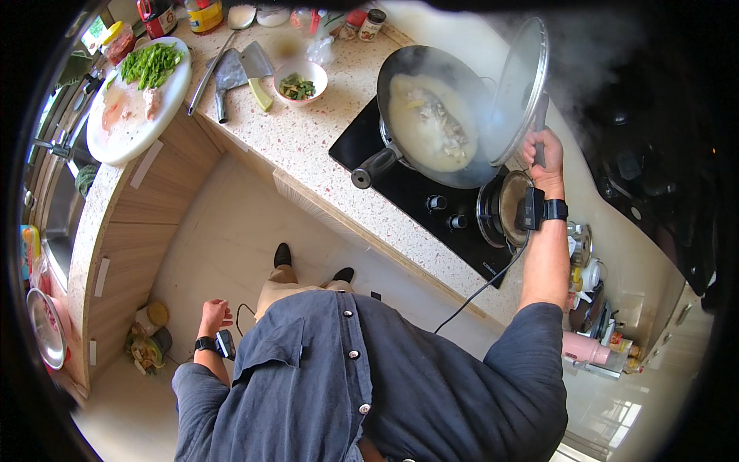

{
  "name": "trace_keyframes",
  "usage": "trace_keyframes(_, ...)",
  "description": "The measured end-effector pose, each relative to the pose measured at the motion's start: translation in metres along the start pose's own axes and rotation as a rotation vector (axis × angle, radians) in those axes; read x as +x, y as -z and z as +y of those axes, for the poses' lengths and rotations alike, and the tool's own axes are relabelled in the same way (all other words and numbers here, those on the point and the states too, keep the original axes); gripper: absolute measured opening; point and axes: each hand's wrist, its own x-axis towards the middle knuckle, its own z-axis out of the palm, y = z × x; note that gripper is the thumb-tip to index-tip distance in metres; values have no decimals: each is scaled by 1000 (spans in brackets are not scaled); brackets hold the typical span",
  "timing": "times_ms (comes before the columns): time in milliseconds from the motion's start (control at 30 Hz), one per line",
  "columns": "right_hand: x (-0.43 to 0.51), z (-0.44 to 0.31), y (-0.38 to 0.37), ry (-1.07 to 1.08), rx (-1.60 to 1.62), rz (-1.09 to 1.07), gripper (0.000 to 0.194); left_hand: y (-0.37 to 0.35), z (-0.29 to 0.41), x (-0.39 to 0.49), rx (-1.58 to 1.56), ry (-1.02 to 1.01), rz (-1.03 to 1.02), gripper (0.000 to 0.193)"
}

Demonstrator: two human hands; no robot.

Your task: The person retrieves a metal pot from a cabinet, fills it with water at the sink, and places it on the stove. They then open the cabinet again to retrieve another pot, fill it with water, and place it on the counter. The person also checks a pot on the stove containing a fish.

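Observation:
My right hand (544, 151) grips the dark handle of a glass pan lid (522, 86), which is tilted up at the right side of a wok. Steam rises around the lid. The wok (427, 58) sits on a black hob (361, 138), its black handle pointing to the lower left. In it, pale milky broth (407, 138) holds what looks like fish. My left hand (215, 316) hangs at my left side above the floor, fingers loosely curled, with nothing seen in it.
Along the counter (346, 86) lie a cleaver (256, 60), a ladle (213, 69) and a bowl of chopped greens (297, 86). A white cutting board (124, 136) bears sliced green peppers (151, 64). A small lidded pot (514, 199) stands under my right wrist; a dark range hood (652, 150) is at right.

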Motion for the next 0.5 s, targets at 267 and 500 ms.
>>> trace_keyframes(267, -1, 3, 1, 23, 2, -7, 20, 0, 8, -4, -3, -4, 0, 30)
trace_keyframes(500, -1, 8, 3, 24, 13, -11, 21, 0, 7, -4, 7, -12, 3, 30)
